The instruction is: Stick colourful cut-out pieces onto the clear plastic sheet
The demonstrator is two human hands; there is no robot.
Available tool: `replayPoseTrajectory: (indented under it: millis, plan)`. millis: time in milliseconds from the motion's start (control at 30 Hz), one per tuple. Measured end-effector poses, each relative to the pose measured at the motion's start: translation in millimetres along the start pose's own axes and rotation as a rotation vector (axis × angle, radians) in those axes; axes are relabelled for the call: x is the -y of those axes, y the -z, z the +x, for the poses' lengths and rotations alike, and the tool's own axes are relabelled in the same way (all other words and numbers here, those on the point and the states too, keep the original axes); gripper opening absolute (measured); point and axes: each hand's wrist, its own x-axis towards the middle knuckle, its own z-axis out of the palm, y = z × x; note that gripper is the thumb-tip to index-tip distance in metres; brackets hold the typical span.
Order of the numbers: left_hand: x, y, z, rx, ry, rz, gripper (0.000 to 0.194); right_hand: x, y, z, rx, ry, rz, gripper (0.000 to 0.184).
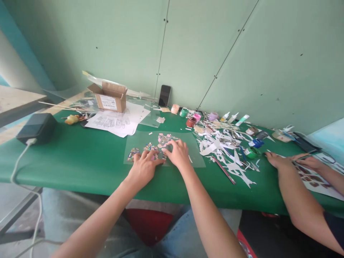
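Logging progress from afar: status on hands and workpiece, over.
Left hand spread over patterned pieces on translucent sheet. Right hand at farthest piece, grip unclear. Paper scraps crowd sheet's right side, away from both hands.

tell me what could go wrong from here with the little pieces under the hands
The left hand and right hand are at the small patterned pieces, so a nudge might shift them. White scraps crowd the right edge of the clear sheet and could get mixed in. The red jar stands just behind the sheet; a knock might tip it.
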Motion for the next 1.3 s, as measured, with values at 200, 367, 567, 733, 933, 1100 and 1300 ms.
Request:
replayPoseTrajectory:
  millis: [200, 367, 567, 733, 933, 1100, 1300]
  plan:
    - [-1, 2.1, 1, 0.013, 0.03, -0.017, 0.054, 0, 0, 3, 0.044, 0.003, -0.006, 0.03]
    - [0, -0.1, 0, -0.022, 0.048, -0.004, 0.053, -6, 17, -28, 0.042, 0.222, 0.021, 0.04]
    - [-4, 1.7, -4, -0.043, -0.002, 0.0, 0.032, -29, 36, -110, -0.212, 0.341, 0.25, 0.017]
    - [-9, 4.9, 14, -0.066, -0.042, 0.056, 0.023, -43, 27, -149, -0.369, 0.243, 0.146, 0.019]
    - [-4, 7.2, 40, 0.019, -0.136, 0.029, 0.026, -41, 22, -142, -0.321, 0.146, 0.039, 0.032]
    - [0, -0.9, 40, -0.059, -0.104, 0.004, 0.024, -33, 21, -116, -0.24, 0.15, -0.004, 0.042]
    - [0, -2.0, 38, -0.056, -0.097, 0.019, 0.026, -16, 18, -107, -0.115, 0.169, -0.038, 0.043]
